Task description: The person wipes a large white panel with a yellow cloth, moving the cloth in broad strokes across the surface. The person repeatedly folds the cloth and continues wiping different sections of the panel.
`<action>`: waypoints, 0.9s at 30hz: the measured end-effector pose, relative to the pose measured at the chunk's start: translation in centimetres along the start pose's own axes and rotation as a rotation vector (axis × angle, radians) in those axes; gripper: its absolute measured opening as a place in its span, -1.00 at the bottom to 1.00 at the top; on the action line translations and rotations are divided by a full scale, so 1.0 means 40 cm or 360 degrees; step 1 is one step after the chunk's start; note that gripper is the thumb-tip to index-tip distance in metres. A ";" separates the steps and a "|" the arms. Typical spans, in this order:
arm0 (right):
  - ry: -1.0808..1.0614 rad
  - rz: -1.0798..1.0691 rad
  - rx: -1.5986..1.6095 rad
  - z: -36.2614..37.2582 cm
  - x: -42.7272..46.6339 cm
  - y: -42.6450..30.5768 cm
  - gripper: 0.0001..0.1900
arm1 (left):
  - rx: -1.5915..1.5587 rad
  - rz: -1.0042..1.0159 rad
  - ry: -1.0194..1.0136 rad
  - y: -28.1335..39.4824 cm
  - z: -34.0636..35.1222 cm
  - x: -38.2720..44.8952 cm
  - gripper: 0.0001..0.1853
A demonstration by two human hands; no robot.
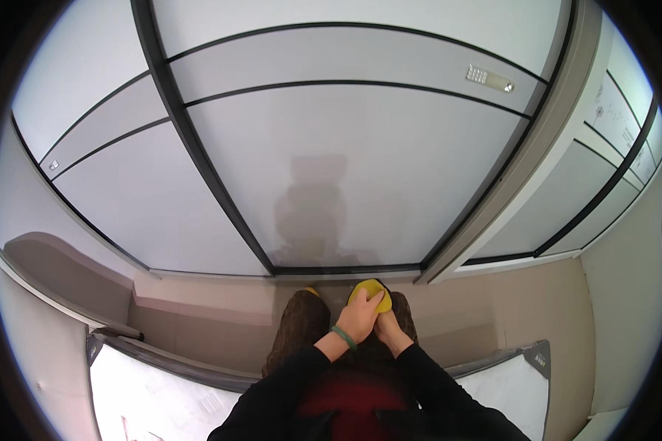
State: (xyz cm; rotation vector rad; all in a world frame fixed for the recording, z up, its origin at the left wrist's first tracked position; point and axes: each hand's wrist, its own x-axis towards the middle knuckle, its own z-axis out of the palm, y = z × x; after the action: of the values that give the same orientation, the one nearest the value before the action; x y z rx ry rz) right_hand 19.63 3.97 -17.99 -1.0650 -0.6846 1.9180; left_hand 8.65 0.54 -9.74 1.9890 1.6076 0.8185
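Note:
Just above my lap, a soft-looking yellow item with a rounded top and a dark edge behind it is held between my hands. It may be a slipper or a folded cloth; I cannot tell which. My left hand, with a green bangle on its wrist, grips the front of it with fingers bent over the yellow surface. Below and beside it, my right hand holds the lower edge, its fingers mostly hidden. Past my left knee a small yellow tip shows at floor level.
Before me stands a wardrobe with white sliding doors and dark frames; one bears a handle fitting. A white mattress with dark corner pieces lies behind and beside me. A brown curved panel is at left, over beige floor.

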 end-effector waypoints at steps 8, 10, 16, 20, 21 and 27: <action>-0.0053 -0.0062 0.0144 0.014 -0.003 -0.015 -0.64 | -0.0007 0.0041 0.0059 -0.006 0.015 -0.007 -0.48; -0.0158 -0.0067 0.0283 0.011 0.001 -0.013 -0.61 | 0.0020 0.0027 0.0035 -0.002 0.017 -0.008 -0.48; -0.0429 -0.0145 0.0624 0.004 0.015 -0.054 -0.59 | -0.0153 0.0373 0.0193 0.013 0.009 0.000 -0.46; -0.0308 -0.0272 0.0633 0.003 0.028 -0.100 -0.57 | -0.0237 0.0486 0.0221 0.025 -0.005 0.003 -0.45; -0.0328 -0.0286 0.0648 -0.006 0.034 -0.106 -0.57 | -0.0254 0.0493 0.0227 0.031 -0.009 0.004 -0.45; -0.0406 -0.0293 0.0835 -0.030 0.044 -0.143 -0.55 | -0.0323 0.0475 0.0293 0.035 -0.017 0.001 -0.47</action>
State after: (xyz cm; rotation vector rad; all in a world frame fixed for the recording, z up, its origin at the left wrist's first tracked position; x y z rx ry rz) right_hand 22.39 8.52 -14.97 -0.4223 -0.3632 1.9353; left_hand 9.17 0.27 -8.30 2.0805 1.2742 1.2576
